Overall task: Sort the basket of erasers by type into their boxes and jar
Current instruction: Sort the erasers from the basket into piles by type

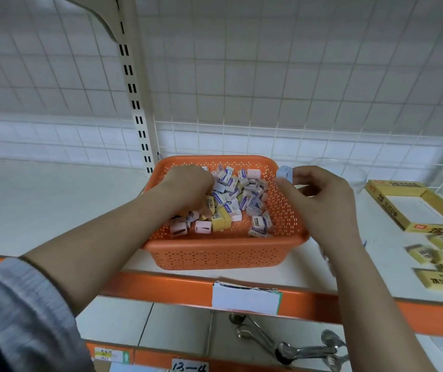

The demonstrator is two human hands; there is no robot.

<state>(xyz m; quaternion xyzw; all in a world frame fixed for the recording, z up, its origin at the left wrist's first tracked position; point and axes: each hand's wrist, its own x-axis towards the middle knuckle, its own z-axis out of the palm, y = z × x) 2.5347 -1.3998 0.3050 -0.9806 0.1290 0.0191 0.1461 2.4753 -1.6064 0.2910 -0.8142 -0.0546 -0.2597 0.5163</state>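
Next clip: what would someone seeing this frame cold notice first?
The orange basket at the middle of the white shelf, heaped with small erasers. The left hand is dug into that heap, while the right hand pinches a pale blue eraser just above the basket's right rim. At the right sit an open yellow box and loose yellow erasers.

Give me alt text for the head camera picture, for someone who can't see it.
A person's left hand digs into an orange basket of mixed small erasers on a white shelf, while the right hand pinches a pale blue eraser above the basket's right rim. An open yellow box and loose yellow erasers lie to the right.
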